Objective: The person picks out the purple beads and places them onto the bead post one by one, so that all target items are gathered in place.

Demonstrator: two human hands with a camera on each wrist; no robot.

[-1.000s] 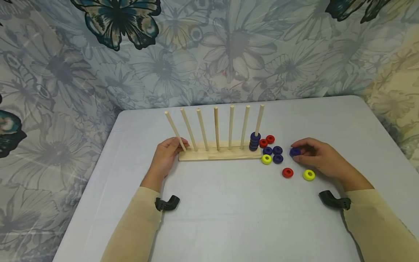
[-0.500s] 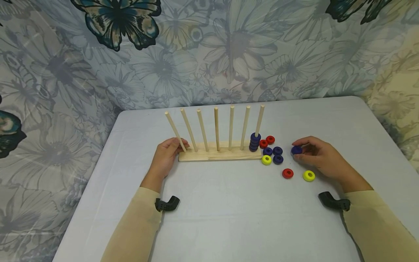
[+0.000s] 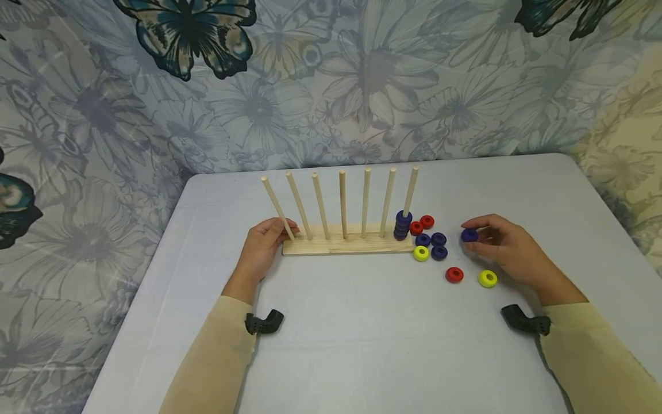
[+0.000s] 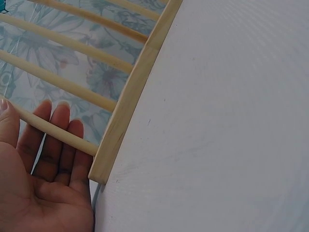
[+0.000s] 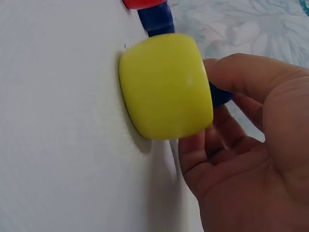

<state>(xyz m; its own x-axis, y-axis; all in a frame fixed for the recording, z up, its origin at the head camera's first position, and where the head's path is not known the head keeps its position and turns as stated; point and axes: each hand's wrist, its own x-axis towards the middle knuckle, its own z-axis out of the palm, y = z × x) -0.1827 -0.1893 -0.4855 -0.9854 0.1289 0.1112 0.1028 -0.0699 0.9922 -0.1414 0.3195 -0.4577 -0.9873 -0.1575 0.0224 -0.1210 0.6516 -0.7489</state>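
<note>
A wooden peg stand with a row of upright pegs stands mid-table. My left hand holds its leftmost peg, with thumb on one side and fingers behind. Several blue rings are stacked on the rightmost peg. To the right of the stand, my right hand pinches a blue ring between thumb and fingers. In the right wrist view a yellow ring partly hides that blue ring and the fingertips.
Loose blue rings, red rings and a yellow ring lie by the stand's right end. Nearer me are a red ring and another yellow ring. A white cloth covers the table; a patterned backdrop rises behind.
My right hand has shifted very slightly with the blue ring in its fingers. The left hand keeps its place at the leftmost peg.
</note>
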